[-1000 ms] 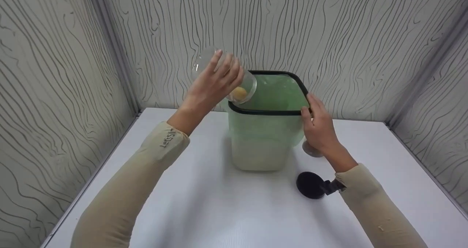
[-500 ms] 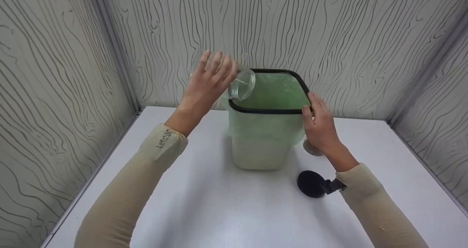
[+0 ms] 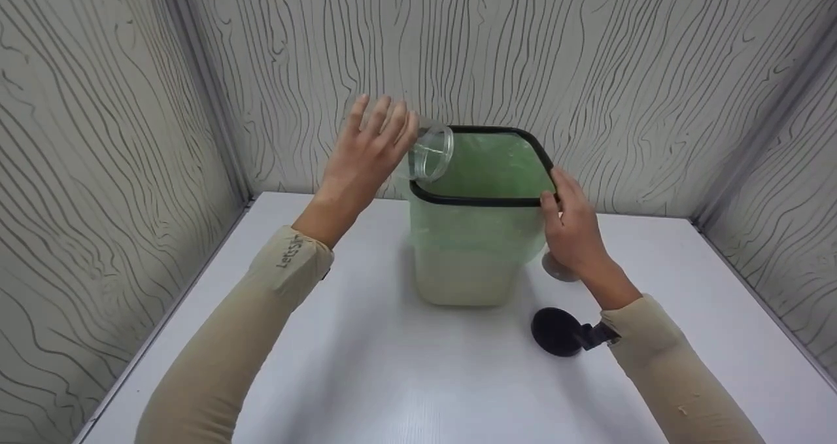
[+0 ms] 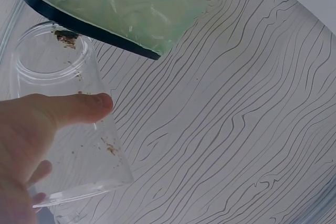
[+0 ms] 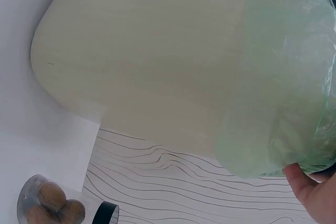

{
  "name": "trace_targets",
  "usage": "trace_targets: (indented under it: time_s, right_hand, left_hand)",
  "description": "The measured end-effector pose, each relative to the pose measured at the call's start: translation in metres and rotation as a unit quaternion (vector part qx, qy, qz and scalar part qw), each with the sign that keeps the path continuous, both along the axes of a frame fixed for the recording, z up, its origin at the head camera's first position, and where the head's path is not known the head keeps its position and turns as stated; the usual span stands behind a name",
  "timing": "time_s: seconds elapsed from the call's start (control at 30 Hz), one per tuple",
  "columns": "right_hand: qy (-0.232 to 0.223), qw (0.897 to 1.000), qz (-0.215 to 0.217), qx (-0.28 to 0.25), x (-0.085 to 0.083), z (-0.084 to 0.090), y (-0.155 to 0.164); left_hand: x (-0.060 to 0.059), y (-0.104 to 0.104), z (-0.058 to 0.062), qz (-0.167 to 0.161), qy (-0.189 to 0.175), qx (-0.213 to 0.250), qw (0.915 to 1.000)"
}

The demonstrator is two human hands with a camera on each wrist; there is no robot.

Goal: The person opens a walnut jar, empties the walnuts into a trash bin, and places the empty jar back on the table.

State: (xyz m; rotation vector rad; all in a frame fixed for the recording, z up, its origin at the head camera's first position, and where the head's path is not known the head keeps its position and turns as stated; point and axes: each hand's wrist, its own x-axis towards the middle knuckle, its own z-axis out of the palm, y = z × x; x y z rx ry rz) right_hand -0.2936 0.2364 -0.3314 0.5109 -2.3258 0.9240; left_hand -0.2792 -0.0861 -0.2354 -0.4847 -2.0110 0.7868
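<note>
My left hand [image 3: 369, 146] grips a clear plastic jar [image 3: 435, 151], tilted with its mouth over the left rim of a trash bin [image 3: 467, 277]. In the left wrist view, brown crumbs cling inside the jar [image 4: 79, 145], and a dark clump [image 4: 66, 38] sits near its mouth. A green bag [image 3: 484, 225] lines the bin and folds over its outside, under a black rim [image 3: 484, 202]. My right hand [image 3: 575, 225] holds the right side of that rim, thumb outside on the bag.
A second clear jar [image 5: 50, 203] with walnut-like brown balls and a black band stands right of the bin, partly behind my right hand. A black disc [image 3: 556, 331] is joined to my right wrist. Patterned walls [image 3: 288, 71] enclose the white table [image 3: 392, 378].
A yellowish round thing in the jar's mouth a second ago is gone from there. My left hand has shifted slightly left with the jar; my right hand stays on the rim.
</note>
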Motion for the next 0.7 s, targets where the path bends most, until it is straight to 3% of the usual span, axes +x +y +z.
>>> trace_targets:
  time_s: [0.2, 0.27, 0.33, 0.4, 0.5, 0.6, 0.7]
  right_hand:
    - [0.0, 1.0, 0.001, -0.003, 0.0, 0.0, 0.0]
    - [0.001, 1.0, 0.001, -0.002, 0.0, 0.0, 0.0]
    - [0.002, 1.0, 0.002, 0.0, 0.0, 0.0, 0.0]
    - [0.004, 1.0, 0.002, -0.001, 0.0, 0.0, 0.0]
    - [0.007, 1.0, 0.0, -0.001, -0.001, 0.0, 0.0]
    - [0.009, 1.0, 0.0, -0.001, -0.001, 0.0, 0.0]
    - [0.011, 1.0, 0.0, 0.0, -0.001, -0.001, 0.001]
  left_hand:
    - [0.001, -0.001, -0.001, 0.001, -0.004, -0.001, 1.0]
    - [0.001, -0.001, -0.003, -0.011, -0.025, 0.028, 0.9992]
    - [0.001, -0.003, -0.006, -0.03, -0.062, 0.09, 0.9935]
    - [0.001, -0.005, -0.009, -0.053, -0.103, 0.163, 0.9799]
    - [0.001, -0.007, -0.015, -0.083, -0.155, 0.263, 0.9487]
    - [0.001, -0.009, -0.02, -0.089, -0.189, 0.309, 0.9279]
    - [0.001, -0.011, -0.025, -0.092, -0.205, 0.342, 0.9125]
